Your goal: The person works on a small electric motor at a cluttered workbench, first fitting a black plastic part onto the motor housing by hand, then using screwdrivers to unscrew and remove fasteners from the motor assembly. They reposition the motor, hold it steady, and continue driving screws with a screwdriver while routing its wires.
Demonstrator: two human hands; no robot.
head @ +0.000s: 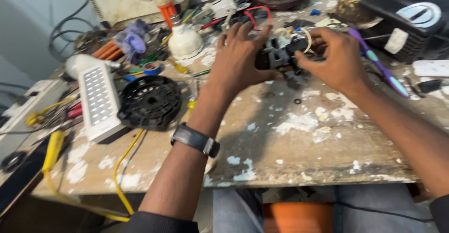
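Both of my hands hold a small black electrical part (279, 57) with red and white wires above the worn workbench (290, 149). My left hand (241, 55), with a black watch on its wrist, grips the part's left side. From the right, my right hand (334, 57) closes its fingers around the part's other side. Much of the part is hidden behind my fingers.
A black round ribbed cover (149, 102) and a white LED lamp panel (98, 99) lie at the left. A white bulb (185, 41), screwdrivers, a yellow cable (122, 165), a purple tool (381, 67) and a black box (411, 13) crowd the back and right.
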